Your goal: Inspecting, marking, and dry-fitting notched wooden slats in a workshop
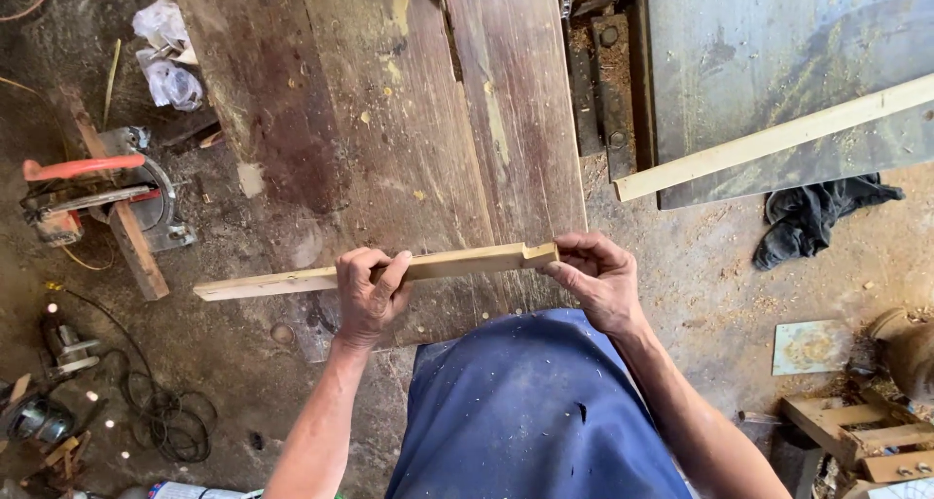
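Item: one pale wooden strip point(375, 270), notched at its right end, held level above the dark plank workbench point(389, 120), just in front of the person's blue apron point(530, 411).

Hands: two. The left hand point(368, 295) is wrapped around the strip near its middle, fingers clenched over the top edge. The right hand point(595, 277) pinches the notched end between thumb and fingertips.

Step in hand, as judged: inspecting or sighting the cut notch, with both hands steadying the piece. Any next move calls for a firm two-handed grip, since the long free end juts out to the left unsupported.

Counted nearby:
- second long pale strip point(778, 139), one, lying across a grey metal sheet point(769, 52)
- circular saw point(107, 193) with an orange handle, one, on the floor at left
- dark rag point(817, 217), one
- coil of black cable point(165, 421), one
- crumpled plastic bags point(167, 56), apparently two
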